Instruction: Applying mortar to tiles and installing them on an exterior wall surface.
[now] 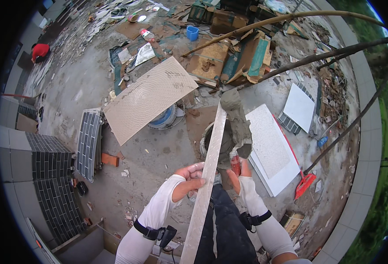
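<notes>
My left hand is closed on the edge of a long, narrow, pale tile strip, thumb on its face. The strip slants from the bottom edge up past a bucket. In my right hand is the red handle of a trowel, fingers wrapped round it. Thick grey mortar covers the trowel's blade, beside the strip's far end. A lump of mortar sits at the top of that end. The bucket stands below the trowel and is partly hidden by the strip and mortar.
A large beige tile rests on a blue-and-white bucket. White panels and a red broom lie right. Brick-patterned tiles lean left. Long branches cross the right; rubble and boxes lie beyond. Someone in red crouches far left.
</notes>
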Demonstrator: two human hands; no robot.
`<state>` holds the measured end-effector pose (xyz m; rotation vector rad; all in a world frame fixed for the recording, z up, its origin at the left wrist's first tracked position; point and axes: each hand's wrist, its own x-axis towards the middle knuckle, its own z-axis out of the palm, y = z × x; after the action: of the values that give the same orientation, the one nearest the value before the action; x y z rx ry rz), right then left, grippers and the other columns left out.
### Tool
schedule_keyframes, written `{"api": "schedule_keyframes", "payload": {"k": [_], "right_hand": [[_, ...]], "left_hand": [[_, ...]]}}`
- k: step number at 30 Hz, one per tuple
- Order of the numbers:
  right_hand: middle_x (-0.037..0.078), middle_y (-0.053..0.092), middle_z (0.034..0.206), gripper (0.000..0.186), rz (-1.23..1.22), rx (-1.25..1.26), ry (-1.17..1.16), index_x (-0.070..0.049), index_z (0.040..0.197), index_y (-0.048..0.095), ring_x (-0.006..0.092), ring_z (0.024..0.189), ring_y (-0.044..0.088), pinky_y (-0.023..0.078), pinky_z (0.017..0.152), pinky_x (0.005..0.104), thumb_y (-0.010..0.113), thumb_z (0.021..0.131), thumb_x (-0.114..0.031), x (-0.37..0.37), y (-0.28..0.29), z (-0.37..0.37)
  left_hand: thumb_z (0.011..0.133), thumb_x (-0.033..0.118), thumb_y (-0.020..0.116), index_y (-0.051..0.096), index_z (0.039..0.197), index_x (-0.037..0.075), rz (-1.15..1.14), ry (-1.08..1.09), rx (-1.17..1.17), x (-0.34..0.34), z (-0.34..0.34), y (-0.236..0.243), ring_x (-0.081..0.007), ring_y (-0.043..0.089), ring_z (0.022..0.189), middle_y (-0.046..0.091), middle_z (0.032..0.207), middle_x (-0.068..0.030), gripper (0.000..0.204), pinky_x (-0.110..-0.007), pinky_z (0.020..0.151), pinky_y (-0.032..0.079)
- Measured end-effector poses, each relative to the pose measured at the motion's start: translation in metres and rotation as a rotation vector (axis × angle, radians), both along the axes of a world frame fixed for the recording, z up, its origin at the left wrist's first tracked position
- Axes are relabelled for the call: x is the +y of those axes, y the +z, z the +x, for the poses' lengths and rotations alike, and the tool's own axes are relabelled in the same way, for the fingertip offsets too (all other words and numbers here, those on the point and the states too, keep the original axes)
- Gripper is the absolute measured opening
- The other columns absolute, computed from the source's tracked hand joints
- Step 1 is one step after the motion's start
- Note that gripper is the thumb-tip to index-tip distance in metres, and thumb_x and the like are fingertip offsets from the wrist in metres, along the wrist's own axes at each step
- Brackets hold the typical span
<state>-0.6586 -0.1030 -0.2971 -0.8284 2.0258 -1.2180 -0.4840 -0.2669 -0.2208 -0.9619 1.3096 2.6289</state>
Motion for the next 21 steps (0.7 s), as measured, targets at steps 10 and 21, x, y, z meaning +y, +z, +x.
{"api": "schedule_keyframes", "payload": {"k": [10,21], "right_hand": [[0.02,0.064,0.084,0.047,0.08,0.23,-0.046,-0.004,0.121,0.042,0.0409,0.076,0.065,0.05,0.063,0.044,0.067,0.083,-0.014,0.009,-0.011,0.014],[0.018,0.063,0.084,0.05,0.237,0.55,-0.043,-0.005,0.123,0.046,0.0403,0.07,0.063,0.048,0.057,0.047,0.069,0.08,-0.014,0.038,-0.035,0.001]], "left_hand": [[0.087,0.011,0.06,0.038,0.142,0.0,-0.031,0.01,0.009,-0.001,-0.015,0.01,-0.005,0.057,0.074,0.066,0.103,-0.0042,0.059,-0.02,0.057,0.043],[0.087,0.013,0.061,0.037,0.142,-0.002,-0.074,0.033,-0.002,-0.008,-0.038,0.019,-0.0115,0.063,0.083,0.065,0.106,-0.0079,0.062,-0.027,0.071,0.052]]}}
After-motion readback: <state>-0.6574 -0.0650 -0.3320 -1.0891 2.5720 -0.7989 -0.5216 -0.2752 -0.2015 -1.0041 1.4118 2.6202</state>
